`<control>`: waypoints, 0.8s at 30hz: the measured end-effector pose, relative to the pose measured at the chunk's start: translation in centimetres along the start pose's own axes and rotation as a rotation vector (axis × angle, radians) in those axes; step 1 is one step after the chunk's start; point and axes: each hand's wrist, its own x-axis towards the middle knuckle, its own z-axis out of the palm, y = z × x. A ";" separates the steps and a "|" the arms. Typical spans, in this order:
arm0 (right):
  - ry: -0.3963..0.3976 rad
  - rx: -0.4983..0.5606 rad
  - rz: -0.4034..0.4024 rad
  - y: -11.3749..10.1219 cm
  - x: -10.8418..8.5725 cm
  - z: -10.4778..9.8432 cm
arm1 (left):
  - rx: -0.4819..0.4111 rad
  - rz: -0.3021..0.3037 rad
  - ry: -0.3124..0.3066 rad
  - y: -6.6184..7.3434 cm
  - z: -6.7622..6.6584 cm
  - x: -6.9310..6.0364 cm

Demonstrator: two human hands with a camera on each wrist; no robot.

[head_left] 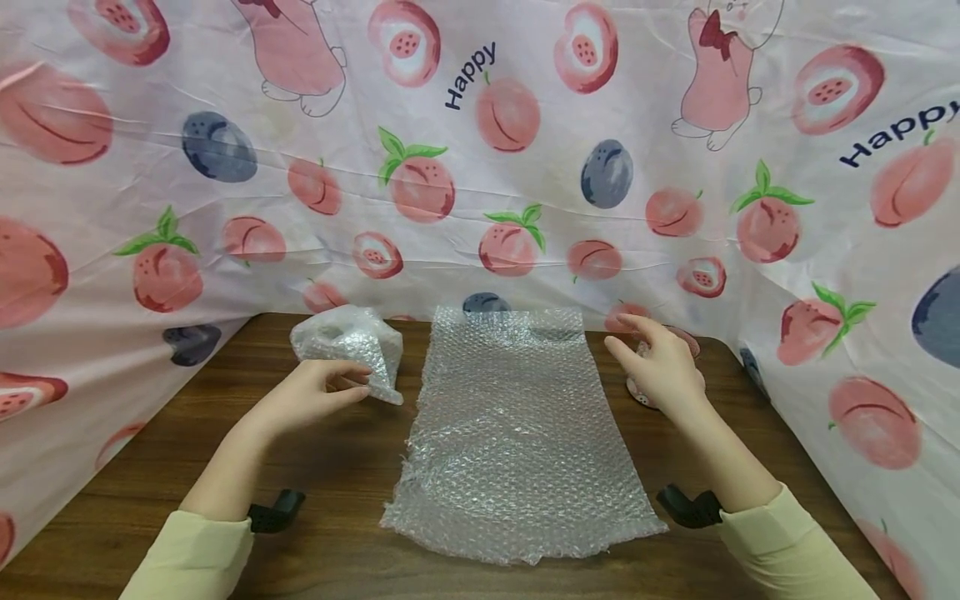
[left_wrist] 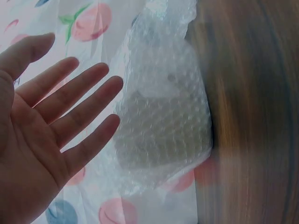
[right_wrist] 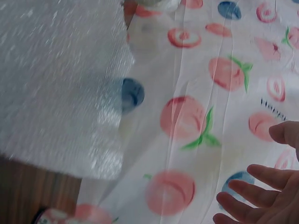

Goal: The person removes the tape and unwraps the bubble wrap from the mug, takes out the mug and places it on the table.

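Observation:
A sheet of clear bubble wrap [head_left: 517, 433] lies spread flat down the middle of the brown table. To its left stands a bundle wrapped in bubble wrap [head_left: 352, 333], with something pale showing through the wrap [left_wrist: 161, 130]. My left hand [head_left: 318, 396] is right by this bundle, fingers spread and holding nothing in the left wrist view. On the other side, my right hand [head_left: 663, 362] hovers near the sheet's far right corner, its fingers apart with nothing in them. Partly hidden behind that hand is a small patterned object [head_left: 641, 396]; its kind is unclear.
The wood-grain table [head_left: 330, 533] ends at a hanging cloth [head_left: 540, 183] printed with peaches, which closes off the back and both sides. Black wrist mounts [head_left: 690, 507] sit at both cuffs.

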 end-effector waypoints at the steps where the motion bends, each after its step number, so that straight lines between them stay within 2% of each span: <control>1: -0.006 0.015 -0.010 -0.3 0.2 0.2 | 0.000 -0.005 0.019 -0.1 -0.2 0.0; 6: -0.057 0.092 -0.051 -1.4 1.2 1.5 | 0.018 -0.032 0.135 -0.4 -1.3 -0.1; 12: -0.134 0.151 -0.074 -2.3 1.9 3.4 | 0.038 -0.075 0.234 -1.0 -1.9 -0.2; 17: -0.195 0.182 -0.121 -3.1 1.8 5.3 | 0.064 -0.081 0.385 -1.6 -1.8 -0.4; 24: -0.294 0.208 -0.138 -4.4 1.9 7.5 | 0.071 -0.065 0.576 -2.7 -1.8 -0.3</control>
